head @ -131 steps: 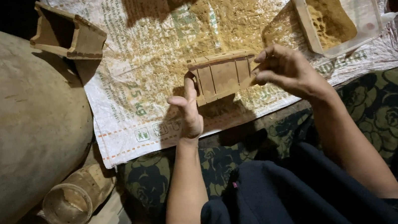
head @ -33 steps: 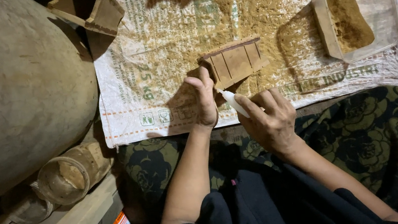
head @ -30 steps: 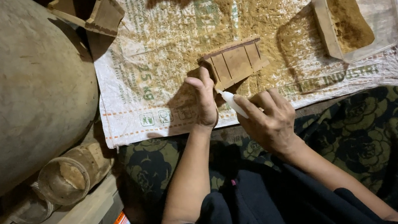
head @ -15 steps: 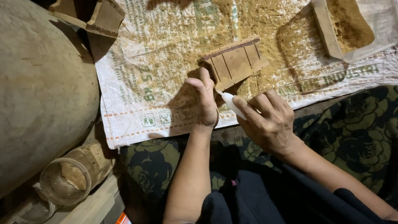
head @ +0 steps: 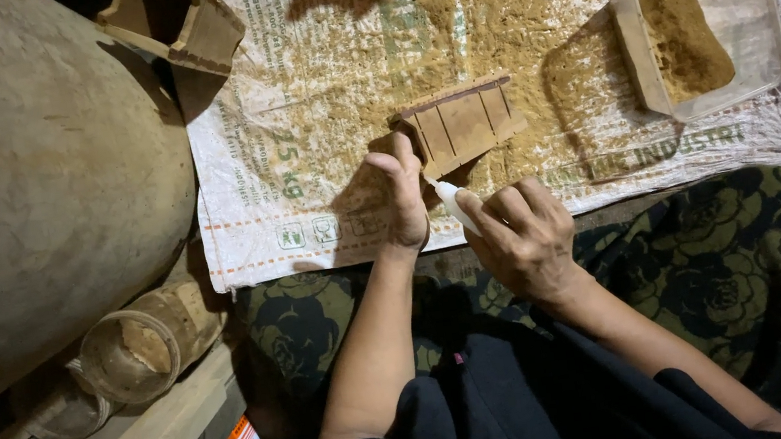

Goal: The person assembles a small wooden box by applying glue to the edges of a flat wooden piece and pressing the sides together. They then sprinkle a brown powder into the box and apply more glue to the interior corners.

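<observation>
I see the left hand (head: 405,200) bracing the small slatted wooden box (head: 460,125) on the printed sack (head: 304,161)—light, rigid, probably fragile at joints—while right-hand fingers (head: 509,210) pinch a white glue nozzle (head: 453,200) at its corner.

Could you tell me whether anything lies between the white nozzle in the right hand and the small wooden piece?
Nothing visible does. The right hand holds the white nozzle with its tip right at the wooden piece, which the left hand steadies at its near-left corner.
</observation>
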